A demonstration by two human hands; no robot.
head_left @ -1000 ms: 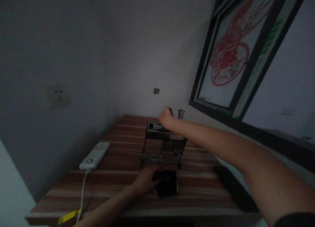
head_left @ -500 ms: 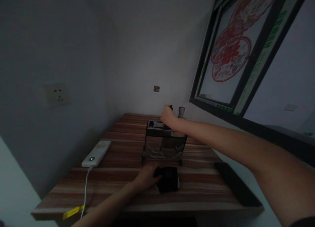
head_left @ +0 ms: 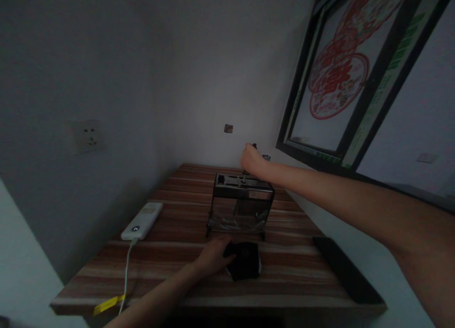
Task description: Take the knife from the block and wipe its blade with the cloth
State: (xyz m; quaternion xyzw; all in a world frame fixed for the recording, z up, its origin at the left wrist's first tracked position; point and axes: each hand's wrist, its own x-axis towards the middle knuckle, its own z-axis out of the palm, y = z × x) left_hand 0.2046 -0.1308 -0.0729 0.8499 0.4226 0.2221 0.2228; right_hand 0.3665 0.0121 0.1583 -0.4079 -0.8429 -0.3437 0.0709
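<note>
My left hand (head_left: 213,254) rests low on the wooden table, its thumb and fingers around the left edge of a flat black pouch-like thing (head_left: 246,261) with a pale edge. Behind that stands a black-framed box (head_left: 244,194) on short feet, with a slotted top and see-through sides. Above its top, my right hand (head_left: 253,159) is closed in a fist round a handle whose black end (head_left: 254,145) pokes out. A thin shaft (head_left: 244,178) shows below the fist, reaching the box's top. The handle's kind is hidden by my fingers.
A white power bank (head_left: 142,221) with a white cable (head_left: 126,276) and yellow tag (head_left: 108,305) lies at left. A long black slab (head_left: 346,269) lies along the right edge. A shiny thing (head_left: 266,157) shows partly behind my right wrist. Walls and a window (head_left: 337,81) border the table.
My right hand has risen a little off the box's top, so the slots and the thin shaft now show. My left hand stays on the black pouch-like thing. The view has shifted slightly.
</note>
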